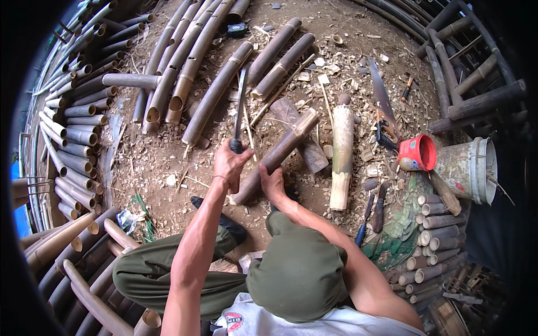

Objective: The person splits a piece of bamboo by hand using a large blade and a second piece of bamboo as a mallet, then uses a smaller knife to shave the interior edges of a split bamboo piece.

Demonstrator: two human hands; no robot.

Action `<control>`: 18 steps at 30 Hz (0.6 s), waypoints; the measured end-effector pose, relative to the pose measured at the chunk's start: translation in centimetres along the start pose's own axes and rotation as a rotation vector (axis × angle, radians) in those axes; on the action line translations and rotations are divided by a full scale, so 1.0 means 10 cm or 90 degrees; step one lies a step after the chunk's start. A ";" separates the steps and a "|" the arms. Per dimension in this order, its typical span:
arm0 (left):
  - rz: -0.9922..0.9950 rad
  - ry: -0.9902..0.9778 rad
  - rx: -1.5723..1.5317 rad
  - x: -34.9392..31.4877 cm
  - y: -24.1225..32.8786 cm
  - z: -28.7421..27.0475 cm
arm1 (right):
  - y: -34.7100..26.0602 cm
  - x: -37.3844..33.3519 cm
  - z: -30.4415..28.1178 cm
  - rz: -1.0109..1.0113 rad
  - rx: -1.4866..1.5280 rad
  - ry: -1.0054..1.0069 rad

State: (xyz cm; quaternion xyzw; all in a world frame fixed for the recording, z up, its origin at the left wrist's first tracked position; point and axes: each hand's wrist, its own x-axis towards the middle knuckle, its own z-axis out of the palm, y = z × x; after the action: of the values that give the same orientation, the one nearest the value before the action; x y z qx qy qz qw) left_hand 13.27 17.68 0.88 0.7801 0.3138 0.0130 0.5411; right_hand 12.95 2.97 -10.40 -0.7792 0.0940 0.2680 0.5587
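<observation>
Right hand [273, 183] grips bamboo pole [280, 150], left hand [230, 162] beside

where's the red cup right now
In the head view the red cup lies on its side on the dirt at the person's right, between the handsaw and the white bucket, beyond the right hand.

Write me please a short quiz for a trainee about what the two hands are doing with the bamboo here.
1. True or false: the left hand holds a long blade raised over the ground.
2. What does the right hand grip: A) red cup, B) bamboo pole, C) hand saw?
3. What rests under the pole's far end?

Key: 1 true. 2 B. 3 A wooden block.
</observation>
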 end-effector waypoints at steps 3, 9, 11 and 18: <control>-0.008 -0.075 0.122 0.11 -0.01 0.18 | 0.01 -0.10 0.14 0.077 0.264 -0.152; 0.017 -0.139 0.233 0.21 -0.10 0.63 | 0.21 -0.04 -0.35 0.079 -0.017 -0.342; 0.012 -0.130 0.253 0.20 -0.22 0.55 | -0.11 -0.34 -0.67 -0.046 -0.224 -0.285; 0.133 -0.113 0.272 0.13 -0.07 0.72 | 0.05 -0.28 -2.06 -0.163 -0.429 0.346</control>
State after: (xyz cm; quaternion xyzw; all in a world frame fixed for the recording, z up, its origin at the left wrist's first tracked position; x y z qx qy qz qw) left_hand 16.53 12.47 -3.07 0.9029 0.1787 -0.0664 0.3853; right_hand 16.80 -16.58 -4.57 -0.9652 0.0478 -0.0021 0.2571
